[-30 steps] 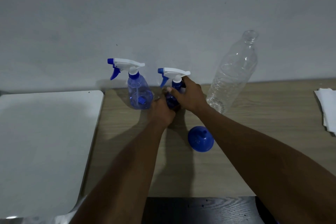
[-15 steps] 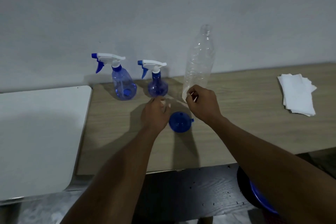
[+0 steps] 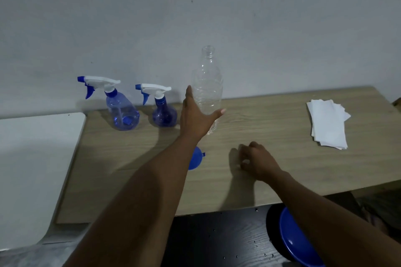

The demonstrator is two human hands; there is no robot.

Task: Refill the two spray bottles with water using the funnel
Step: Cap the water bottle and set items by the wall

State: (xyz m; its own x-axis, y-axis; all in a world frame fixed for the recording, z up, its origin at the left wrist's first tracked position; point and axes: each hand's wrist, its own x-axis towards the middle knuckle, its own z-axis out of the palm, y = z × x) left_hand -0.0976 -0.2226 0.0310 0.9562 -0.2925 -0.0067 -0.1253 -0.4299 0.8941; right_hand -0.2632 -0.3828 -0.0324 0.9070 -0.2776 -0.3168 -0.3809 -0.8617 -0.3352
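The fingers (image 3: 188, 93) of my left hand (image 3: 195, 117) are spread wide beside the clear bottle (image 3: 207, 84), thumb across its lower front, not yet closed. Uncapped and seemingly empty, it should be light, thin-walled and easily tipped or crushed, so I'd grip mid-body, gently. Left of it stand the small spray bottle (image 3: 163, 115) and large spray bottle (image 3: 122, 112), caps on. The funnel (image 3: 195, 160) lies in front of it. My right hand (image 3: 259, 163) rests curled on the surface (image 3: 271, 128); whether it pinches anything I cannot tell.

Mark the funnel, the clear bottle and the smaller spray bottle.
funnel (image 3: 196, 159), head view, on its visible blue bowl.
clear bottle (image 3: 207, 88), head view, on its ribbed upper body.
smaller spray bottle (image 3: 164, 116), head view, on its round blue belly.
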